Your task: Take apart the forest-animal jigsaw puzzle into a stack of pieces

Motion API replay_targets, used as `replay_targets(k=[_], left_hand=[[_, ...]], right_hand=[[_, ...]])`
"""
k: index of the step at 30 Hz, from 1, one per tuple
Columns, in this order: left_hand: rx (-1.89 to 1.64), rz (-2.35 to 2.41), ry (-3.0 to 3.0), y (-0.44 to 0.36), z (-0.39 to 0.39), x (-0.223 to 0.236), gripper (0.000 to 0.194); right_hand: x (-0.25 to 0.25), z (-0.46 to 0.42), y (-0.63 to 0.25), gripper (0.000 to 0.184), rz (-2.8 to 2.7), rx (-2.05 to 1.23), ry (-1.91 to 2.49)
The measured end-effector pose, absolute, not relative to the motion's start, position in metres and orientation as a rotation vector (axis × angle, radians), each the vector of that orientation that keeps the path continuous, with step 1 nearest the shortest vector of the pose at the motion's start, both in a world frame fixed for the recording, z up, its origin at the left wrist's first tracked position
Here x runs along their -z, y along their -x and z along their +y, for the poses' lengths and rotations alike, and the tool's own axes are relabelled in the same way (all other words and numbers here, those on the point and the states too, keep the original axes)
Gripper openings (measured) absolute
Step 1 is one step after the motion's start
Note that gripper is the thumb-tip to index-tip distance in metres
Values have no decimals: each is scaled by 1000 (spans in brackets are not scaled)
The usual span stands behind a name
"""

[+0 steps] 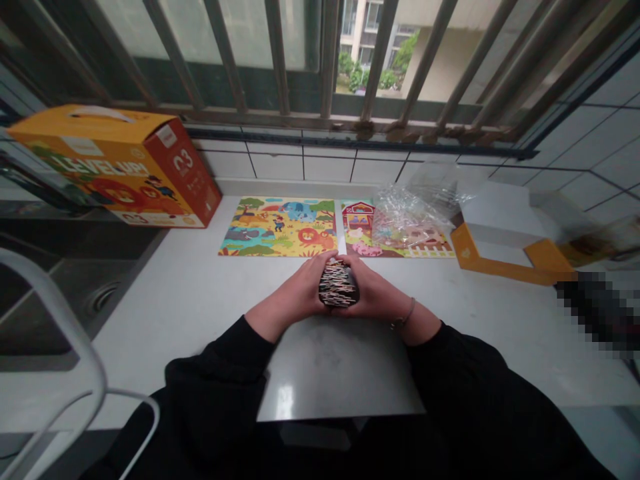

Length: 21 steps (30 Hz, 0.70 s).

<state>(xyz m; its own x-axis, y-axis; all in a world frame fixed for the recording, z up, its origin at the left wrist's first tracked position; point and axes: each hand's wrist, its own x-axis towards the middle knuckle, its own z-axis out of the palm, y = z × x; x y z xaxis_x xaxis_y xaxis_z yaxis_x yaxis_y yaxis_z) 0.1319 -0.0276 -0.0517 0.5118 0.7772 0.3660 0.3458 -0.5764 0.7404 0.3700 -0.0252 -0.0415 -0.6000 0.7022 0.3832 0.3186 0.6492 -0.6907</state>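
Note:
Both my hands meet at the middle of the white counter (pixel 190 293), cupped round a thick stack of puzzle pieces (pixel 338 283) seen edge-on. My left hand (pixel 300 290) presses its left side and my right hand (pixel 377 293), with a thin bracelet at the wrist, presses its right side. Just beyond the stack lie two finished picture puzzles: an animal scene (pixel 280 227) and a farm scene (pixel 360 230).
An orange puzzle box (pixel 120 167) stands at the back left. A crumpled clear plastic bag (pixel 410 210) lies on the farm puzzle. An open orange-and-white box tray (pixel 505 250) sits to the right. A sink (pixel 75 293) is at the left, a barred window behind.

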Motion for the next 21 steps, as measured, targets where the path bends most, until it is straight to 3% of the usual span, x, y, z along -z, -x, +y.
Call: replay_targets(k=[5, 10, 13, 21], left_hand=[[-883, 836, -2129, -132, -32, 42, 105], [-802, 843, -2152, -124, -30, 43, 132], [-764, 874, -2160, -121, -28, 47, 138], [-758, 867, -2130, -124, -31, 42, 134]], right_hand=[[34, -26, -372, 96, -2206, -784, 752], [36, -23, -380, 90, -2207, -720, 807], [44, -20, -382, 94, -2205, -688, 821], [46, -20, -378, 94, -2216, -625, 852]])
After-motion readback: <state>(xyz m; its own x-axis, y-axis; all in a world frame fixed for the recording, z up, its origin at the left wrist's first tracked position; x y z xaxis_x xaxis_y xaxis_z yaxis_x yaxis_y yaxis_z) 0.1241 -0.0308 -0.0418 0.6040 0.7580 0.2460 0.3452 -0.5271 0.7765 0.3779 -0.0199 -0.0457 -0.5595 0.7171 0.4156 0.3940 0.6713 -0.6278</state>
